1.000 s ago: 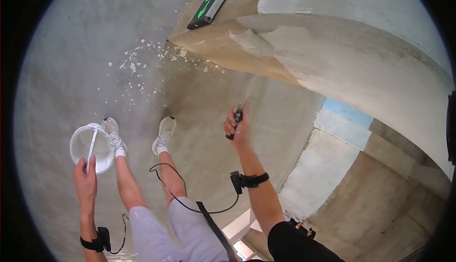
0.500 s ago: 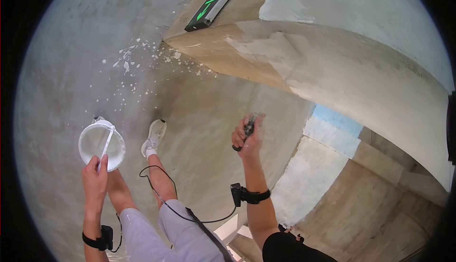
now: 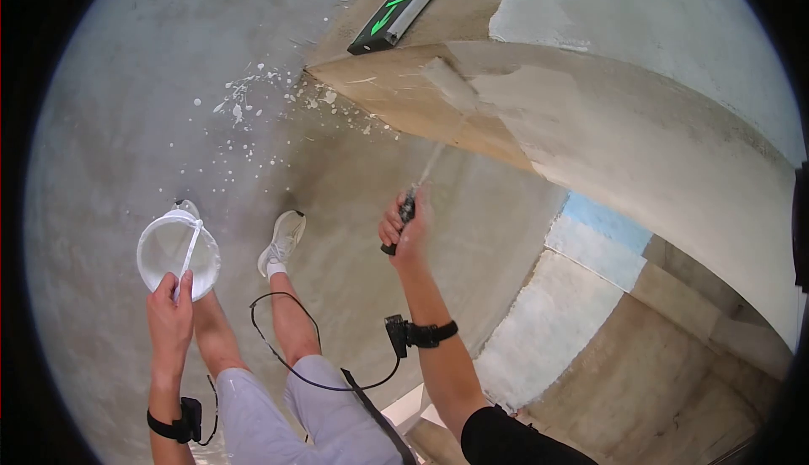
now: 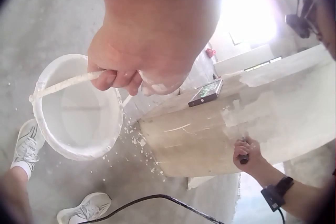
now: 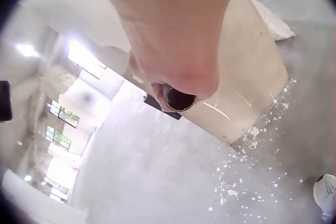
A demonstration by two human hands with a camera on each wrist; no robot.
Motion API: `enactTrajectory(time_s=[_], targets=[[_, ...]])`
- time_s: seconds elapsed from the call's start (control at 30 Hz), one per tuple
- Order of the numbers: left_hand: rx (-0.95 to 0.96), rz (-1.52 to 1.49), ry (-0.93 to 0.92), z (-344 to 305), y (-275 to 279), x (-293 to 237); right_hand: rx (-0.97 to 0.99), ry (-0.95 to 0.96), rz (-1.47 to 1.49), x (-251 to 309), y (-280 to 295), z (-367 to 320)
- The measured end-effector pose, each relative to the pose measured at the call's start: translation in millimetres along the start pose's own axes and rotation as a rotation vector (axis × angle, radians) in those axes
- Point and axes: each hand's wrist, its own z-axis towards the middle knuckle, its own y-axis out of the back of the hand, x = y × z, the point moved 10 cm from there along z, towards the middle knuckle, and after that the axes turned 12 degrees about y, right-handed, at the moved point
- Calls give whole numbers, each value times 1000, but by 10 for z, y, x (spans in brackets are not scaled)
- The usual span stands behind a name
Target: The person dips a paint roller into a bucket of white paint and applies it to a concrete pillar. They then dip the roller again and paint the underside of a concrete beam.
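My left hand (image 3: 171, 309) grips the pale bail of a white bucket (image 3: 145, 267), which hangs beside my left leg. In the left wrist view, the fingers curl round that bail (image 4: 65, 85), and the open bucket (image 4: 84, 153) shows a whitish inside. My right hand (image 3: 409, 227) holds the dark handle of a paint roller (image 3: 407, 208). Its light rod reaches up toward the roller head (image 3: 451, 84), which overlaps the tan wall (image 3: 392, 82). In the right wrist view, the hollow handle end (image 5: 178, 99) pokes out of the fist.
A green-lit exit sign (image 3: 404, 6) is on the wall at the top. White splashes (image 3: 238, 98) spot the grey floor (image 3: 168, 141) by the wall's corner. A black cable (image 3: 253, 318) loops from the right wrist past my legs. Pale and blue patches (image 3: 602, 216) lie at right.
My right hand drew back from the wall with the roller, then moved up and left again. The left hand with the bucket shifted slightly right, then stayed nearly still.
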Motion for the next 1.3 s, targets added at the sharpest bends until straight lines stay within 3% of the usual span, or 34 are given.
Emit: enactTrajectory(time_s=[0.27, 0.33, 0.43, 0.57, 0.8, 0.87, 1.03, 1.17, 1.3], targets=[[-16, -14, 8, 43, 27, 32, -16, 166, 113, 987, -97, -656], [-1, -13, -3, 35, 25, -9, 84, 303, 84, 1337, -215, -785], [-5, -36, -9, 37, 19, -3, 75, 331, 56, 1478, -272, -893], [-7, -45, -11, 16, 26, -43, -60, 158, 96, 1023, -138, -756], [21, -42, -29, 17, 4, -113, -13, 53, -22, 424, -56, -371], [16, -14, -35, 8, 3, -130, -82, -94, -56, 232, -38, -310], [8, 15, -40, 9, 10, -178, -35, -67, -134, -258, 49, 197], [-22, 30, -78, 1, 39, -199, -37, -103, -119, -341, 82, 272], [-10, 19, -65, -24, 65, -252, -19, -118, -18, -86, 60, -38]])
